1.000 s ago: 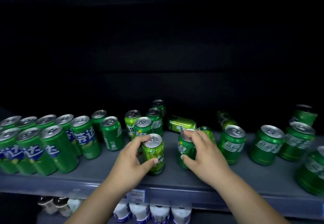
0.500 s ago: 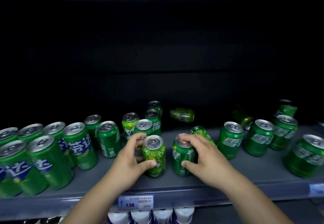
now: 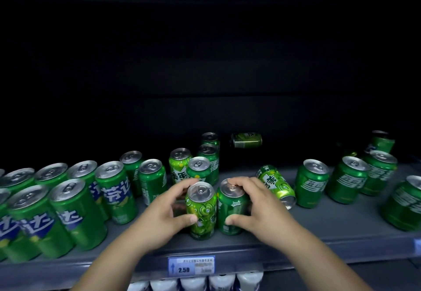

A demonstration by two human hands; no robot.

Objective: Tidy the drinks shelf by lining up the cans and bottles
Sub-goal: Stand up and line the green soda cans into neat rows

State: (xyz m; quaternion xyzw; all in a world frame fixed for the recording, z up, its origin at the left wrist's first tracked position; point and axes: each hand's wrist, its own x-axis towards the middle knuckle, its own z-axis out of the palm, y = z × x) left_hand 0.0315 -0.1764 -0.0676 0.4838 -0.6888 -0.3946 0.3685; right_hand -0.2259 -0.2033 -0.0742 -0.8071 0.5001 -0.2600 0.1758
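Gripping two upright cans at the front of the shelf (image 3: 319, 236): the left hand (image 3: 159, 218) curls thumb and fingers round a pale green can (image 3: 201, 211), and the right hand (image 3: 262, 208) does likewise round a dark green can (image 3: 232, 208). The two cans touch. Outward from the left fingers stand neat rows of cans (image 3: 75, 211). Just behind the right fingers lies a tipped can (image 3: 276, 184), and far beyond the fingertips, in the dark back, a fallen can (image 3: 246, 140). Outward from the right fingers stand loose cans (image 3: 312, 183), unevenly spaced. By this evidence roughly half the shelf is lined up; the middle and right are left to do. All cans are green with silver tops.
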